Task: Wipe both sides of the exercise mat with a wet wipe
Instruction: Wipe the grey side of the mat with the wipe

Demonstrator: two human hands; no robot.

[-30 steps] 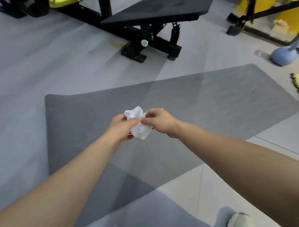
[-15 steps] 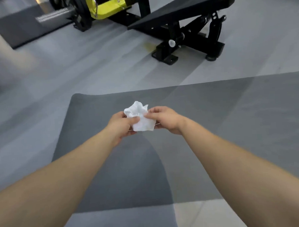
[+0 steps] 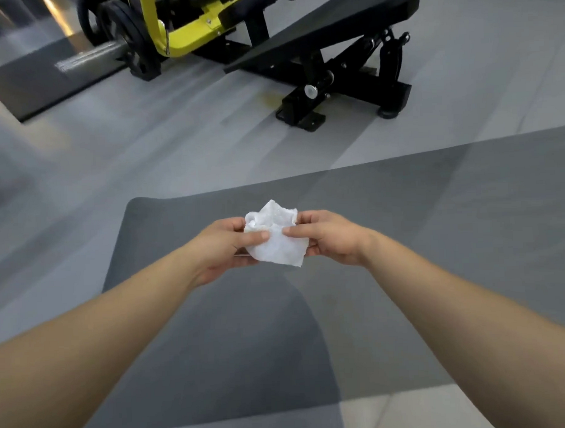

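A grey exercise mat [image 3: 437,226] lies flat on the floor and fills the lower middle and right of the head view. Above its left part I hold a crumpled white wet wipe [image 3: 276,240] in the air with both hands. My left hand [image 3: 226,248] pinches the wipe's left side between thumb and fingers. My right hand [image 3: 327,236] pinches its right side the same way. The wipe is partly spread between them, its upper edge still bunched.
A black adjustable bench [image 3: 329,46] stands just beyond the mat's far edge. Behind it is a yellow-framed machine [image 3: 189,27] with black weight plates [image 3: 127,29] on a bar. A dark floor mat [image 3: 42,85] lies at the far left. Grey floor surrounds the mat.
The view has swung left and up, bringing the yellow machine into sight. My hands stay together on the wipe and have pulled it a little wider apart.
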